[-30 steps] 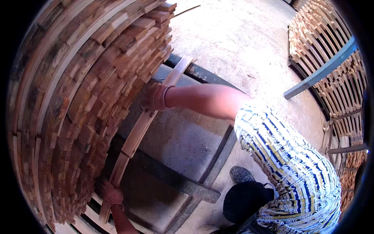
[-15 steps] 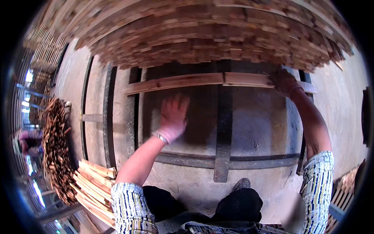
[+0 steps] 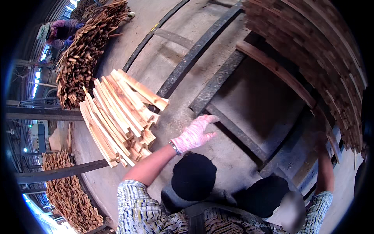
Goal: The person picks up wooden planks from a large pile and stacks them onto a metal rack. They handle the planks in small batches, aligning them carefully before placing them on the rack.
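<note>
My left hand, in a pinkish-white knit glove, is held over the floor with fingers spread and nothing in it. A bundle of pale wooden strips lies to its left. My right hand reaches out at the right, dim and blurred in shadow, beside a wooden strip; whether its fingers grip that strip is hidden. A longer wooden strip lies end to end with it across the dark beams, along the foot of a tall stack of boards.
A crosspiece joins the dark beams near my knees. Beyond the pale bundle is a big heap of brown sticks, with another person bent behind it. Another wood pile stands at the lower left.
The view has swung left, bringing the pale bundle toward the middle and the board stack to the right. My left hand has come back nearer my body; my right stays by the strips.
</note>
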Motion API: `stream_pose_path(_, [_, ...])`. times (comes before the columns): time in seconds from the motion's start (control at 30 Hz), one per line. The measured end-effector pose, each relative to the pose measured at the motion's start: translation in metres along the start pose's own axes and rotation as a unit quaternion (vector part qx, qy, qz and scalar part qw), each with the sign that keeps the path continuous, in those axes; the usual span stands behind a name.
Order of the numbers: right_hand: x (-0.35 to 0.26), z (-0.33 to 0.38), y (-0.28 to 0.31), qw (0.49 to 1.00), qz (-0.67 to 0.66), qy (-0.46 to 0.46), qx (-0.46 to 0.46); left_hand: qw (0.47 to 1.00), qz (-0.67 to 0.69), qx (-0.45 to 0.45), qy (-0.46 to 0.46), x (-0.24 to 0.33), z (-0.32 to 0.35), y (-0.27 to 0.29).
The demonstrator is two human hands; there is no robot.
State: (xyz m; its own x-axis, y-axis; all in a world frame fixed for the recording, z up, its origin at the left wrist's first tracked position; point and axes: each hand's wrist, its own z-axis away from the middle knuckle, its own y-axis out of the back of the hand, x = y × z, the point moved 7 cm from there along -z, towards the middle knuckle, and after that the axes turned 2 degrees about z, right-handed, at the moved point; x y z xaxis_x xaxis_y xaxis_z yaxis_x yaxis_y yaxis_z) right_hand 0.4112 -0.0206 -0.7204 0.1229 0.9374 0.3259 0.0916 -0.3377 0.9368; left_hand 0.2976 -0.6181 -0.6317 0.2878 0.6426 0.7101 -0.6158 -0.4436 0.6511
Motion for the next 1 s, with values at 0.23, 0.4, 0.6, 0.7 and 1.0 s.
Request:
stream_pose_path(0.23, [-0.431, -0.149, 0.264, 0.797, -0.518, 0.226, -0.214, 0.912, 0.393, 0.092, 0.066, -0.025, 0.051, 0.031])
stream_pose_path(0.4, [-0.609, -0.227, 0.354, 0.761, -0.567, 0.238, -0.209, 0.960, 0.196, 0.195, 0.049, -0.022, 0.150, 0.100])
stream_pose_path(0.6, [-0.731, -0.238, 0.302, 0.758, -0.532, 0.200, -0.320, 0.866, 0.315, 0.366, 0.126, -0.060, 0.242, 0.114])
stream_pose_path(0.7, [-0.743, -0.216, 0.324, 0.788, -0.431, 0.231, -0.374, 0.895, 0.263, 0.350, 0.087, -0.070, 0.236, 0.122])
stream_pose_path(1.0, [-0.760, -0.224, 0.316, 0.721, -0.469, 0.262, -0.438, 0.828, 0.226, 0.508, 0.078, -0.121, 0.265, 0.210])
